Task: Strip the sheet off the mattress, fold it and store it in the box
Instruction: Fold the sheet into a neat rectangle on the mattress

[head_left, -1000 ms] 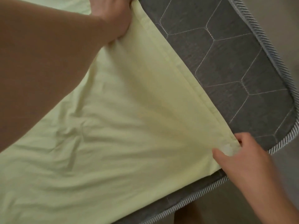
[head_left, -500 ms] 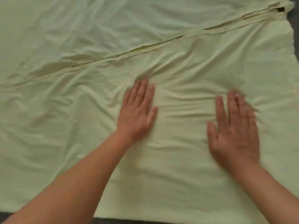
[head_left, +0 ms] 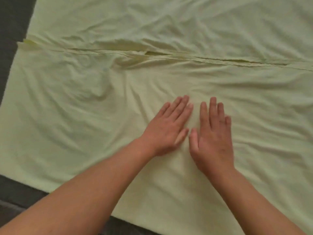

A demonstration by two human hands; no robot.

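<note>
Left hand (head_left: 166, 131), right hand (head_left: 212, 138) flat, fingers straight, pressing wrinkled pale-green sheet (head_left: 84, 116), apparently folded double.

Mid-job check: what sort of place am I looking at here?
Most likely a bedroom, seen from over a bed. A pale green sheet lies spread over a dark grey mattress, and the left hand and right hand press flat on it. No walls or other furniture show.

Wrinkled pale green sheet (head_left: 84, 116) lies across dark grey mattress (head_left: 15, 19).
</note>
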